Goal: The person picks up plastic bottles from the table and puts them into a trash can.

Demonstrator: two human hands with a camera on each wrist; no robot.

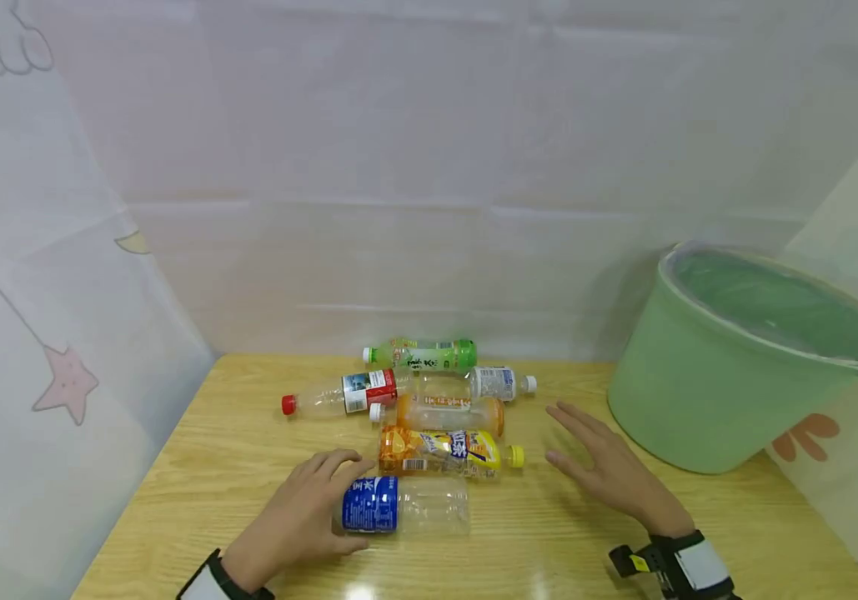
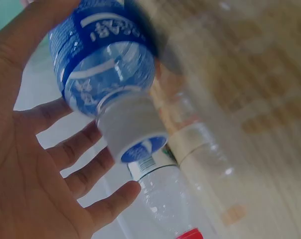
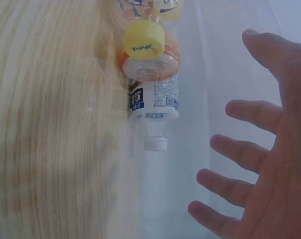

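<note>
Down on the pale wooden table (image 1: 196, 467), six plastic bottles lie on their sides in a loose cluster. Nearest the person is a clear plastic bottle with a blue label (image 1: 403, 504), and the left hand (image 1: 297, 518) wraps around its capped, labelled end, fingers over the top and thumb along the near side. From the left wrist view the blue-labelled bottle (image 2: 104, 59) fills the upper part of the picture with the palm beside it, its white cap (image 2: 135, 132) pointing toward the camera.

The right hand (image 1: 609, 467) hovers above the table to the right of the cluster, fingers spread and straight, holding nothing. Its wrist view shows the same spread fingers (image 3: 250, 149) well apart from the bottles.

Just behind the gripped bottle lies an orange-and-yellow labelled bottle with a yellow cap (image 1: 447, 451). Behind that rests a clear bottle with an orange label (image 1: 444, 413), then a clear bottle with a red cap and red label (image 1: 342, 393) to the left and a small clear bottle with a white cap (image 1: 494, 383) to the right. Farthest back, near the white cloth wall, is a green bottle with a white cap (image 1: 421, 354).

At the table's right edge, a light green plastic bucket (image 1: 699, 392) stands tilted, with a clear liner over its rim.
</note>
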